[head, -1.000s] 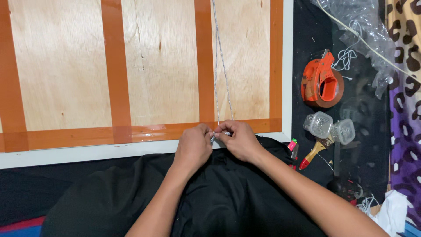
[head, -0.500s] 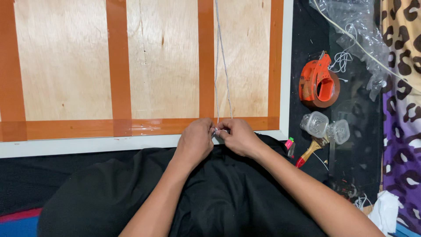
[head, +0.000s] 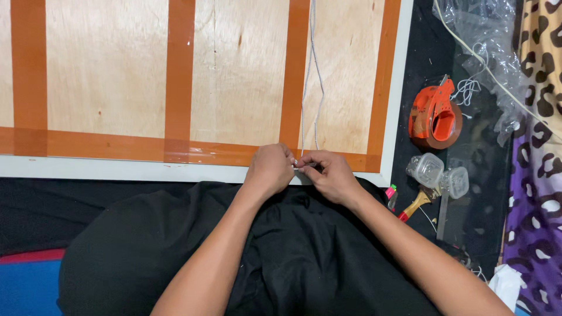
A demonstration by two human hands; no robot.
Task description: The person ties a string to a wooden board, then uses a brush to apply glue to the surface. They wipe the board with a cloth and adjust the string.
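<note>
My left hand (head: 270, 168) and my right hand (head: 329, 174) meet at the near edge of a plywood board (head: 240, 82) crossed by orange tape strips (head: 177, 76). Both pinch the ends of a thin white string (head: 304, 88) that runs up the board away from me. A small pale piece sits between the fingertips; its kind cannot be told. My forearms rest over black cloth (head: 281, 251) on my lap.
To the right of the board lie an orange tape dispenser (head: 434, 116), two small clear plastic containers (head: 438, 174), a wooden-handled tool with a red end (head: 417, 203), crumpled clear plastic (head: 486, 35) and leopard-print fabric (head: 541, 117). A white frame edge (head: 117, 169) borders the board.
The hands stay together on the string; the view has shifted a little, with the hands sitting slightly right and lower against the board edge.
</note>
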